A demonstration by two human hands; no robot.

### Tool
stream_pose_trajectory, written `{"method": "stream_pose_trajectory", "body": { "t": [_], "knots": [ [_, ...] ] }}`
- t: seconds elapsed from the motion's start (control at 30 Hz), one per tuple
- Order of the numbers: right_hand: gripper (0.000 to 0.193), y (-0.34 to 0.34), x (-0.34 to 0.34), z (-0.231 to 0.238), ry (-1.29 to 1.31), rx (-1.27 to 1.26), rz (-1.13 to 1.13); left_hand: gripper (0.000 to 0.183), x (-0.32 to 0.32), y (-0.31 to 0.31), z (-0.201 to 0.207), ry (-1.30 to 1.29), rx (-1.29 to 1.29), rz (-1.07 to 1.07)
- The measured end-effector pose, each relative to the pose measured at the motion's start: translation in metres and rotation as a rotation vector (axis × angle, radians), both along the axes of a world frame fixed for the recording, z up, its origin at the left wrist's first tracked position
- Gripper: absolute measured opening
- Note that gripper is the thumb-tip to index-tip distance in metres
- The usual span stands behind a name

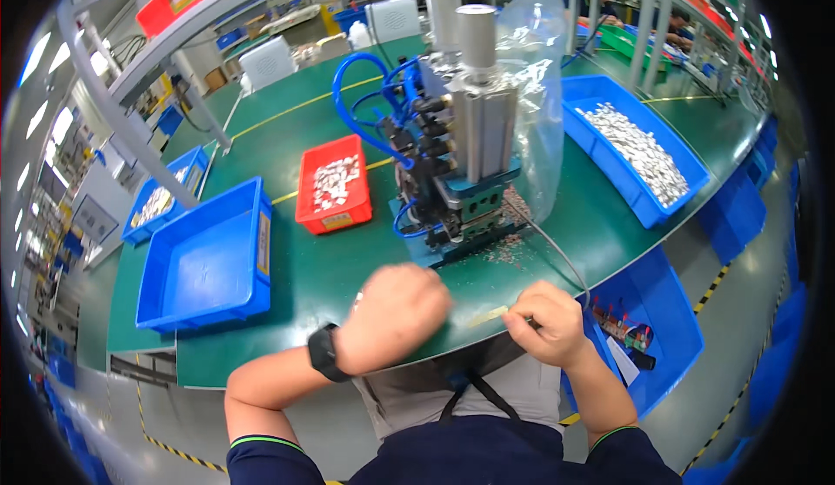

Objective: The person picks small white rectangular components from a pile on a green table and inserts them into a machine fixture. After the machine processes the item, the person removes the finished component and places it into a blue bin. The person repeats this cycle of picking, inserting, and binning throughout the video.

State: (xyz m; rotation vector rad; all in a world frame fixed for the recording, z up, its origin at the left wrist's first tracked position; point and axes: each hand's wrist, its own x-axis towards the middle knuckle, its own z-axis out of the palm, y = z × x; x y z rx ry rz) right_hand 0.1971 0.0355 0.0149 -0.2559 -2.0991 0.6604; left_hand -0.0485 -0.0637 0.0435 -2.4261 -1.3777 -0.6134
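My left hand (396, 313), slightly blurred and with a black band on its wrist, is curled closed above the front of the green table (322, 267). A small whitish bit shows at its left side; its fingertips are hidden. By the table's front edge my right hand (550, 321) is pinched closed, and what lies in its fingers is too small to make out. A pale yellow strip (487, 315) lies on the table beside the right fingertips. Behind both hands stands a metal press (474, 137) with black fittings and blue air hoses (344, 93).
A red bin (304, 220) of small whitish parts stands left of the press, an empty blue bin (204, 263) farther left. To the right sits a blue tray (644, 207) of silvery parts. Crumbs (506, 250) lie at the press base; a lower blue bin (678, 350) holds tools.
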Motion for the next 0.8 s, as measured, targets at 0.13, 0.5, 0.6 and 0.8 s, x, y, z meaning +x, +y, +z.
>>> {"method": "stream_pose_trajectory", "body": {
  "t": [0.13, 0.5, 0.6, 0.8],
  "knots": [
    [0.010, 0.013, -0.022, -0.012, 0.017, 0.006, -0.090, 0.021, -0.052, -0.008, 0.004, -0.229, -0.161, 0.269],
    [0.013, 0.026, -0.033, -0.030, -0.036, -0.211, -0.035, 0.022, -0.010, 0.002, -0.026, 0.025, -0.239, 0.278],
    [0.013, 0.027, -0.033, -0.032, -0.048, -0.229, -0.038, 0.020, -0.006, 0.004, -0.021, 0.219, -0.290, 0.279],
    [0.013, 0.027, -0.033, -0.034, -0.032, -0.234, -0.050, 0.022, -0.006, 0.003, -0.001, 0.130, -0.337, 0.234]
  ]
}}
